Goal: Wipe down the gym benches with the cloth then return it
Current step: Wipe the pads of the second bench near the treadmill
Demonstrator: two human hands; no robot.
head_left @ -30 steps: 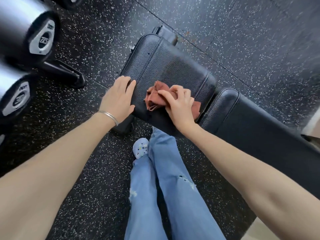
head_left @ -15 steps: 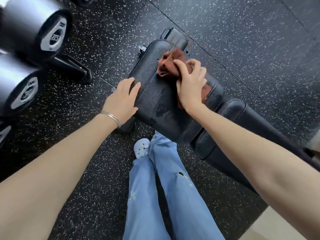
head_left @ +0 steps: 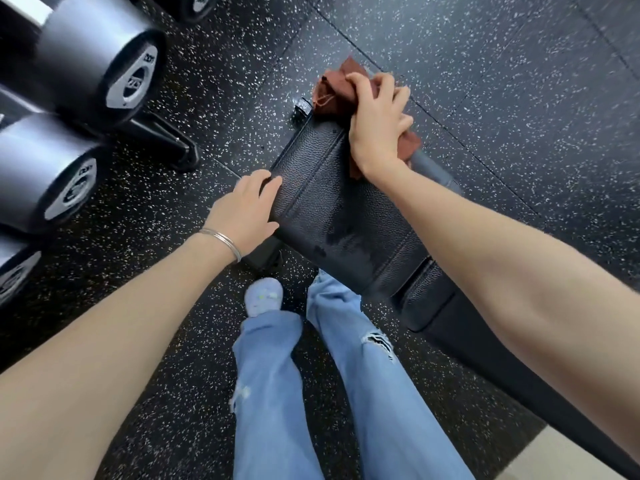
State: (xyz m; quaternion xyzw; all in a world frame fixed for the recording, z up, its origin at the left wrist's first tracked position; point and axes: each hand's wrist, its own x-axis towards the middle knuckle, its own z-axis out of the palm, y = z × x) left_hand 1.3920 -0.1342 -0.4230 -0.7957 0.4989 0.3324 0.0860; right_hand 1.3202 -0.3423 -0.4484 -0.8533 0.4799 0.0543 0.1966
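A black padded gym bench (head_left: pixel 332 209) runs from the upper middle down to the right edge. Its seat pad shows a damp streak near the nearer end. My right hand (head_left: pixel 377 123) holds a crumpled rust-brown cloth (head_left: pixel 334 88) at the far end of the seat pad, fingers curled over it. Part of the cloth hangs past the pad's edge. My left hand (head_left: pixel 247 209) rests flat on the pad's left edge, fingers straight, with a silver bangle at the wrist.
Large chrome dumbbells (head_left: pixel 100 64) sit on a rack at the left, its black foot (head_left: pixel 166 140) reaching toward the bench. The floor (head_left: pixel 502 81) is black speckled rubber. My legs in blue jeans and a pale shoe (head_left: pixel 263 296) stand beside the bench.
My right hand has slid the cloth along the seat pad from its middle to its far end. My left hand has stayed on the pad's left edge.
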